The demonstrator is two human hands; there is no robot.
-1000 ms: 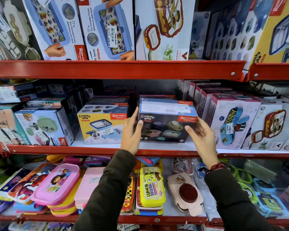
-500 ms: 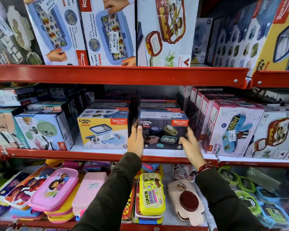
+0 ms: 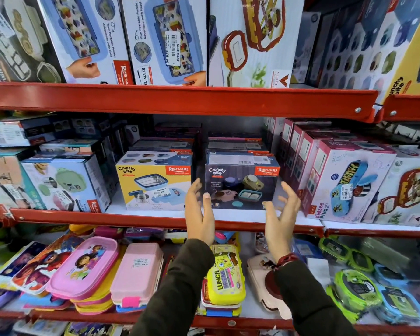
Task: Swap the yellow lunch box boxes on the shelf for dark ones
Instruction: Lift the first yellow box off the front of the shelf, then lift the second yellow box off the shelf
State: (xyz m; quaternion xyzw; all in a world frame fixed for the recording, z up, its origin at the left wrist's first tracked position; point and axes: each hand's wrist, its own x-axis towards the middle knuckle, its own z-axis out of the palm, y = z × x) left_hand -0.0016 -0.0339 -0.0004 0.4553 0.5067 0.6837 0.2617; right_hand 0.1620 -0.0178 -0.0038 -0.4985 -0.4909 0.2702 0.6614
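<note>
A dark Crunchy Bite lunch box box [image 3: 241, 181] stands at the front of the middle shelf [image 3: 141, 218], with more dark boxes stacked behind it. To its left stands a yellow Crunchy Bite lunch box box [image 3: 155, 183]. My left hand [image 3: 199, 212] hovers just in front of the dark box's lower left corner, fingers apart, holding nothing. My right hand [image 3: 280, 218] is off the box's lower right corner, fingers spread and empty. Both hands are a little apart from the box.
White and pink Kidzee boxes [image 3: 344, 183] crowd the shelf to the right, green-printed boxes [image 3: 63, 183] to the left. Large boxes fill the upper shelf [image 3: 180, 98]. Loose plastic lunch boxes, including a yellow one [image 3: 224, 275], lie on the lower shelf under my arms.
Both hands carried the dark box onto the middle shelf beside the yellow one, pushed it back, then let go and drew away with fingers spread.
</note>
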